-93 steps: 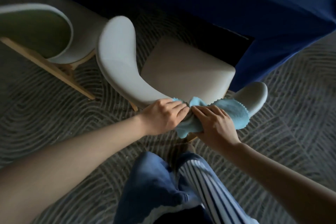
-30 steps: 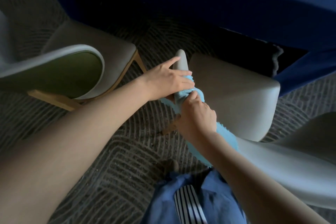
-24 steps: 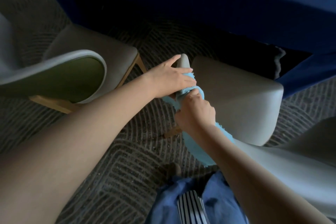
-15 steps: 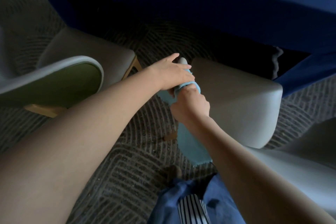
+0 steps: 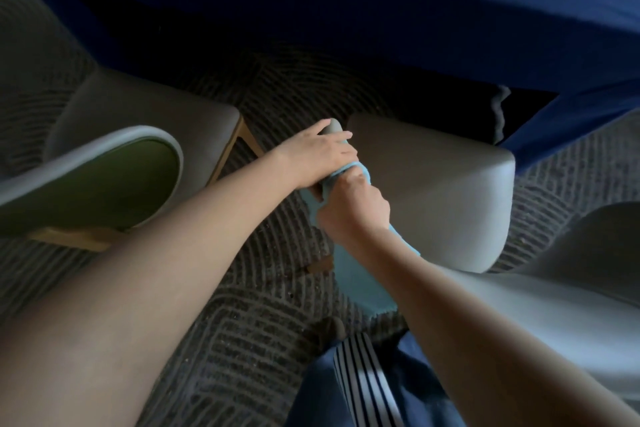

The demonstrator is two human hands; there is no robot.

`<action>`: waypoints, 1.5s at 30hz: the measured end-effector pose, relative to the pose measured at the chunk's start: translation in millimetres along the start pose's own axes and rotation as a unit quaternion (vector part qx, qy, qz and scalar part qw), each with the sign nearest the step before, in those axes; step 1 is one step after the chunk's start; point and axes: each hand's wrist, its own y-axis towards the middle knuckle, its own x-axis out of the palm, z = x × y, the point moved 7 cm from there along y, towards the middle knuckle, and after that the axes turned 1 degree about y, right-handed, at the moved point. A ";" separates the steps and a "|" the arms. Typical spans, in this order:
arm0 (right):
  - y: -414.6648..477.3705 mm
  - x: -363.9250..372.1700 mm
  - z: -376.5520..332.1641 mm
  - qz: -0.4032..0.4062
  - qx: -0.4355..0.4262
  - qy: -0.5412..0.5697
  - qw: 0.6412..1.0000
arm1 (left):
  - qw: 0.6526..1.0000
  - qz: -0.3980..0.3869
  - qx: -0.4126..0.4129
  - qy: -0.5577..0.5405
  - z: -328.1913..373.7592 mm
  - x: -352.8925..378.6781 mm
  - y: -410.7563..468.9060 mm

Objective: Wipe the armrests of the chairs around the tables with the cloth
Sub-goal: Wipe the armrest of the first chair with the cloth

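Head view: left hand (image 5: 318,156) and right hand (image 5: 353,208) clasp cloth (image 5: 360,281) round armrest (image 5: 333,125).

The left hand (image 5: 318,156) and right hand (image 5: 356,208) cover most of the armrest (image 5: 333,125); only its rounded tip shows. The right forearm hides the middle of the cloth (image 5: 363,284). The neighbouring chair (image 5: 104,184) runs off the left edge, and the bench (image 5: 381,10) off the top.

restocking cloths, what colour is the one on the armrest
Light blue cloth, clearest in the head view.
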 end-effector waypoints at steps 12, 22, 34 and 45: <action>-47.8 0.3 22.6 0.057 -0.077 -0.073 0.993 | 0.996 0.056 -0.054 -0.034 40.5 -8.4 -25.9; -97.9 -2.7 67.4 0.124 -0.193 -0.127 0.965 | 0.993 0.056 -0.104 -0.021 111.8 -21.4 -46.3; -140.4 -21.4 159.3 0.188 -0.298 -0.110 0.929 | 0.970 0.195 -0.139 -0.042 207.4 -54.4 -37.9; -163.6 -60.3 251.3 0.219 -0.405 -0.073 0.885 | 0.983 0.125 -0.128 -0.041 285.5 -92.1 -0.9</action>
